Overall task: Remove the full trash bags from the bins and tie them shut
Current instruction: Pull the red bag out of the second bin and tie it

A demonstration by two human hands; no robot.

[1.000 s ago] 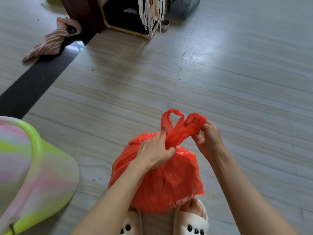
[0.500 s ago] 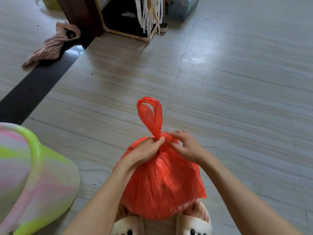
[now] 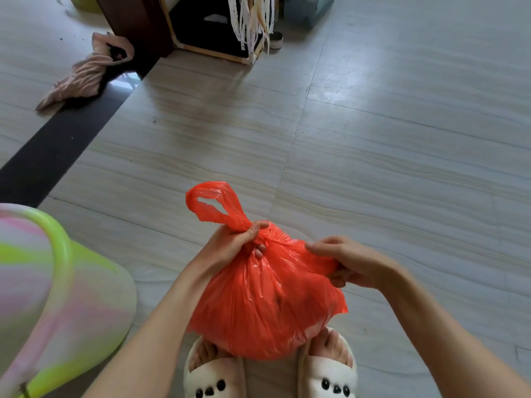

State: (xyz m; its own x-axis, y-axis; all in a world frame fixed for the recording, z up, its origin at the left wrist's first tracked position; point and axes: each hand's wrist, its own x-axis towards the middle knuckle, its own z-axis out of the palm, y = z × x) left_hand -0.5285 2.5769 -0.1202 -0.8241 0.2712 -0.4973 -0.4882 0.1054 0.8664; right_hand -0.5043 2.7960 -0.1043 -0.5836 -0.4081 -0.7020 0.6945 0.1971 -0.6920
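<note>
— Both hands are working the red trash bag [image 3: 264, 305], which is hanging just above the slippers [image 3: 270, 377], already out of its bin. Left hand [image 3: 230, 248] is gripping the bunched neck under the handle loop [image 3: 214, 203]; right hand [image 3: 353, 262] is pinching the other handle and pulling sideways.

— Cinching a knot, I'd judge, though the fingers are hiding the crossing. Green bin [image 3: 60, 285] is sitting close at the left, pink cloth [image 3: 86, 76] well off. Nothing's blocking.

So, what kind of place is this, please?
Most likely a room in a home. The tiled floor has a pink cloth lying on it, wooden furniture hung with lace stands at the back, and the person wears house slippers while tying an orange trash bag.
</note>
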